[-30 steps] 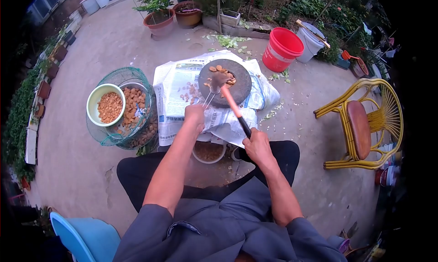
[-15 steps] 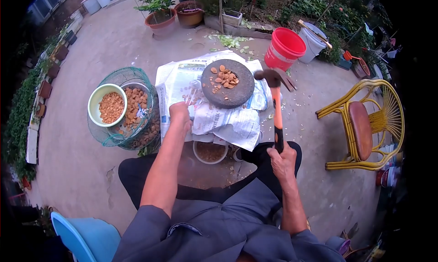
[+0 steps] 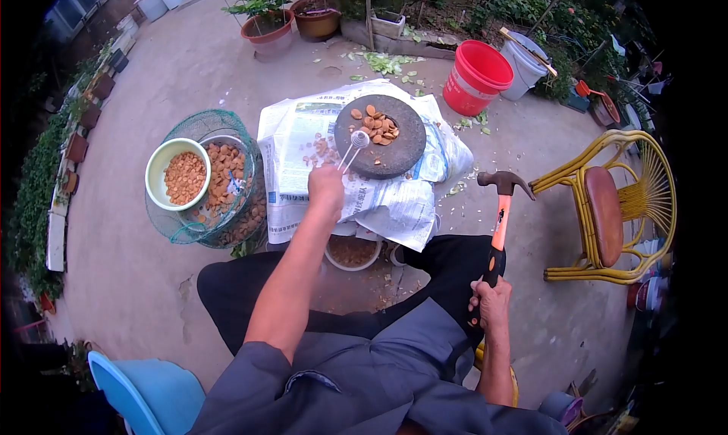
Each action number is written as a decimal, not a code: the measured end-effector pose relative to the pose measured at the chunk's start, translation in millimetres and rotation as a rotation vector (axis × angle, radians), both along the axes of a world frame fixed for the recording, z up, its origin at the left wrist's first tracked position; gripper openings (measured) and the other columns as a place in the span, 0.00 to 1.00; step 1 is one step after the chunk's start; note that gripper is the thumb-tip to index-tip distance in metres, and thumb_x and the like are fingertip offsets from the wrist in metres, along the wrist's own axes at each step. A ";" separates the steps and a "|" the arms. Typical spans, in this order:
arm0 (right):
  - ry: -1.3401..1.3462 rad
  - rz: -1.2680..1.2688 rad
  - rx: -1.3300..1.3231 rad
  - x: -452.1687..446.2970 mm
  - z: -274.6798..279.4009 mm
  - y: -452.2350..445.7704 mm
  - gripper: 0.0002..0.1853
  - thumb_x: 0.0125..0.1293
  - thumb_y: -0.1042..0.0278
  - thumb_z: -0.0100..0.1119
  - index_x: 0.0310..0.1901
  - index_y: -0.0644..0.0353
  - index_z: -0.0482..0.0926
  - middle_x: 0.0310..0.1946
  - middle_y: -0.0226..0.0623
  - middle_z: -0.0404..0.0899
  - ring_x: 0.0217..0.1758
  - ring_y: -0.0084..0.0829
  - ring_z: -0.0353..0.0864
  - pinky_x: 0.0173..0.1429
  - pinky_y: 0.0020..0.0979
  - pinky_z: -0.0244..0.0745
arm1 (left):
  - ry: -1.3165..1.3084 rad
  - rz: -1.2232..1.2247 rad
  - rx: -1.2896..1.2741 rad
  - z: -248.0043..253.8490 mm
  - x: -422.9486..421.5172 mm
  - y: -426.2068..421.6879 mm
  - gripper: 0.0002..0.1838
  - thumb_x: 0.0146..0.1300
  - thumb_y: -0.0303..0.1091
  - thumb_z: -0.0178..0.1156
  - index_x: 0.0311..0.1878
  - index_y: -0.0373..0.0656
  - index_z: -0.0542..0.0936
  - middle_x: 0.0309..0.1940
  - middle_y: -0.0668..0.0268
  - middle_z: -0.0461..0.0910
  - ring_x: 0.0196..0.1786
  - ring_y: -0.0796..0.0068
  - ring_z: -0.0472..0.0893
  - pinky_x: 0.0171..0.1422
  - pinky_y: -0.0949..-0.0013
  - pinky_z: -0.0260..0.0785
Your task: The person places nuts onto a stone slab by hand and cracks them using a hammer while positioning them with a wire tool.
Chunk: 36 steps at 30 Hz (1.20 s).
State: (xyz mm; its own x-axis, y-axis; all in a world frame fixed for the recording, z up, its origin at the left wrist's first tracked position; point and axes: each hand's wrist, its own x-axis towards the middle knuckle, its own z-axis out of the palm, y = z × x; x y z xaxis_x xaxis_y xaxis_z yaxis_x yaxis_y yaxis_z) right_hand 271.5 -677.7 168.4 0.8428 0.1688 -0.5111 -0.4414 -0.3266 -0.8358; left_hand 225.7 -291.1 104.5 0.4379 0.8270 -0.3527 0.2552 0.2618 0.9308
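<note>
My left hand [image 3: 327, 190] is closed on a thin wire tool with a round coiled head [image 3: 359, 139]. That head is over the left part of a round dark stone [image 3: 398, 156], beside a small pile of brown, flat-oval nuts or fruit pits [image 3: 374, 124]. Whether the wire touches the stone I cannot tell. In my right hand [image 3: 491, 302], over my right knee, is a claw hammer [image 3: 500, 215] held by its black and orange handle, head upward and away from the stone. Newspaper sheets [image 3: 292, 185] lie under the stone, with brown fragments scattered on them.
On the left, a green mesh basket [image 3: 163, 221] holds a pale bowl [image 3: 154, 190] of kernels and more brown pits [image 3: 225, 162]. A white bowl [image 3: 353, 267] sits below the newspaper. Around stand a red bucket [image 3: 476, 79], a yellow cane chair [image 3: 603, 208] and a blue tub [image 3: 155, 389].
My right hand has drawn the hammer down and to the right, away from the stone. My left hand has moved right and brought the wire tool's head over the stone.
</note>
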 end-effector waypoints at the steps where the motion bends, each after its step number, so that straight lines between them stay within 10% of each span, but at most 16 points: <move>1: -0.008 0.003 0.004 1.2 -2.6 -0.6 0.05 0.58 0.72 0.58 0.31 0.59 0.72 0.16 0.29 0.69 0.12 0.23 0.67 0.11 0.28 0.58 | 0.029 -0.033 0.100 -13.8 3.1 0.9 0.08 0.63 0.29 0.59 0.33 0.37 0.85 0.21 0.60 0.77 0.27 0.65 0.77 0.35 0.58 0.68; 10: 0.006 0.057 0.024 3.8 -7.5 -0.5 0.04 0.58 0.74 0.57 0.30 0.59 0.71 0.15 0.29 0.68 0.12 0.22 0.67 0.11 0.27 0.58 | 0.177 0.073 0.173 -17.6 -16.0 36.6 0.10 0.62 0.30 0.60 0.37 0.32 0.86 0.25 0.52 0.82 0.29 0.63 0.80 0.38 0.57 0.69; 19: 0.052 0.055 0.046 7.3 -5.7 1.8 0.04 0.57 0.74 0.57 0.29 0.60 0.71 0.16 0.29 0.68 0.13 0.22 0.67 0.13 0.27 0.59 | -0.018 0.224 -0.056 23.1 -31.4 49.2 0.09 0.68 0.31 0.54 0.41 0.42 0.83 0.12 0.78 0.60 0.11 0.81 0.56 0.13 0.70 0.45; 22: 0.076 0.046 0.052 9.1 -4.4 2.7 0.04 0.57 0.75 0.57 0.29 0.60 0.71 0.17 0.29 0.68 0.14 0.22 0.68 0.15 0.27 0.63 | -0.015 0.150 -0.133 24.5 -19.6 55.7 0.10 0.65 0.29 0.59 0.28 0.36 0.82 0.20 0.68 0.72 0.23 0.77 0.69 0.22 0.63 0.57; 30: 0.106 0.056 0.062 12.4 0.5 2.3 0.05 0.57 0.78 0.57 0.28 0.61 0.71 0.18 0.29 0.69 0.14 0.22 0.69 0.18 0.27 0.69 | 0.153 -0.029 0.197 13.3 54.2 69.5 0.11 0.66 0.33 0.61 0.34 0.33 0.82 0.29 0.56 0.81 0.30 0.64 0.79 0.33 0.59 0.68; 36: 0.081 0.077 0.089 15.3 -10.5 -1.8 0.05 0.57 0.79 0.57 0.28 0.61 0.71 0.18 0.29 0.69 0.14 0.22 0.69 0.18 0.27 0.69 | 0.077 -0.012 -0.085 -15.2 34.0 75.3 0.10 0.65 0.31 0.58 0.37 0.33 0.82 0.28 0.57 0.80 0.28 0.66 0.76 0.31 0.58 0.64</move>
